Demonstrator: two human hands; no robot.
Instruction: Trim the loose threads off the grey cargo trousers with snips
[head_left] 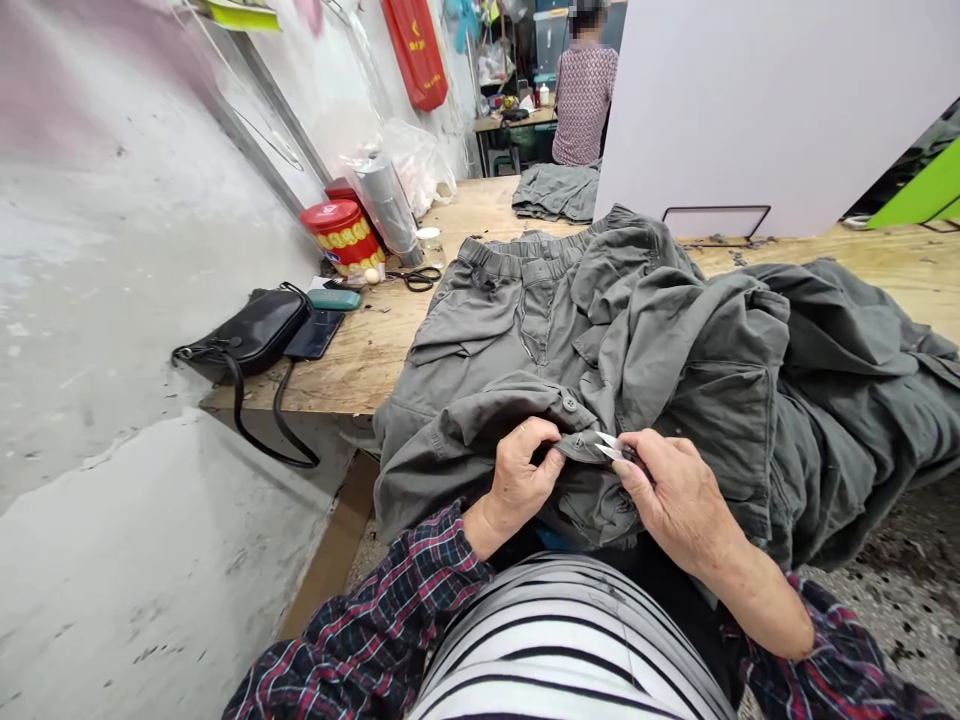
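Observation:
Grey-green trousers [480,350] with an elastic waistband lie spread over the near side of the table. My left hand [523,475] pinches a folded edge of the cloth between thumb and fingers, close to a button [570,404]. Facing it from the right, my right hand [675,490] is closed around small thread snips [609,449]. The two pointed blades are slightly apart and lie at the pinched fabric, where loose thread shows. The handles of the snips are mostly hidden by my fingers.
More grey-green garments [847,370] pile up on the right. On the left stand a black handbag [259,325], a phone [316,334], a red tin [345,238] and black scissors [420,279]. A white board [757,110] rises behind. Farther back is a person [585,100].

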